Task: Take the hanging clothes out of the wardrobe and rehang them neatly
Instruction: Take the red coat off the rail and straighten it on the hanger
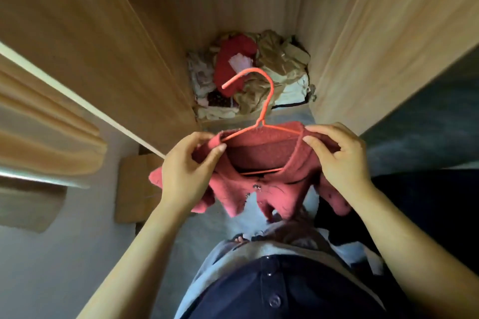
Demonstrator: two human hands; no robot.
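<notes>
Both hands, left hand (pixel 185 176) and right hand (pixel 342 160), pinch a pink sweater (pixel 261 171) on an orange hanger (pixel 261 96) before the wooden wardrobe (pixel 160 41), clothes pile (pixel 248 77) on its floor.

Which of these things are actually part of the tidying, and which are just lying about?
Part of the job:
- red garment, gripped at its shoulders by the left hand and right hand
- orange hanger threaded inside it
- wardrobe

Just lying about:
- crumpled clothes pile on the wardrobe floor
- cardboard box

Home bedroom: wooden wardrobe (pixel 363 33), piled clothes (pixel 259 72) inside.
</notes>
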